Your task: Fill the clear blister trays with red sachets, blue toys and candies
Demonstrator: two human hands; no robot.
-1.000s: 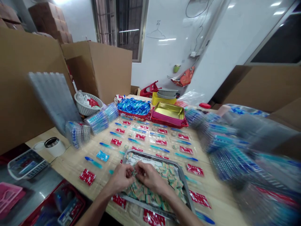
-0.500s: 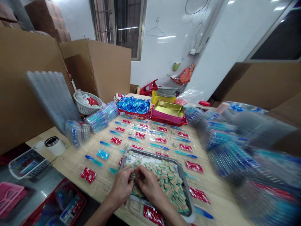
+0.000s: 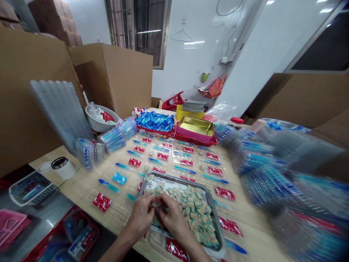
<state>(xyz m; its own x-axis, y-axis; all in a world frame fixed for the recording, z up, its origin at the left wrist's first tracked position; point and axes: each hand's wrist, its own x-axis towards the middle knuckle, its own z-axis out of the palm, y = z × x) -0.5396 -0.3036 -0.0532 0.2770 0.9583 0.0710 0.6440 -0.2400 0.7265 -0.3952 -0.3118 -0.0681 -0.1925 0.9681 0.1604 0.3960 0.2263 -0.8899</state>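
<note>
My left hand (image 3: 142, 214) and my right hand (image 3: 171, 215) meet over the left part of a grey metal tray (image 3: 217, 222). Fingertips of both hands are pinched together around a small green-and-tan piece (image 3: 154, 205), mostly hidden by the fingers. Many similar small square pieces (image 3: 197, 209) with striped edges lie heaped in the tray, along with white powder or crumbs at its far end. Clear plastic blister packs lie around and under the tray, holding blue pens (image 3: 108, 185) and red dotted packets (image 3: 102, 202).
A red tray of blue pens (image 3: 155, 122) and a gold-lined pink tin (image 3: 196, 127) stand at the back. Stacked blister packs (image 3: 269, 182) line the right side. A white cup (image 3: 64, 168) and an upright plastic stack (image 3: 61, 112) are left. Cardboard boxes (image 3: 128, 76) stand behind.
Almost nothing differs. The fingertips of both hands have shifted slightly around the small piece, and the hands stay over the same part of the tray.
</note>
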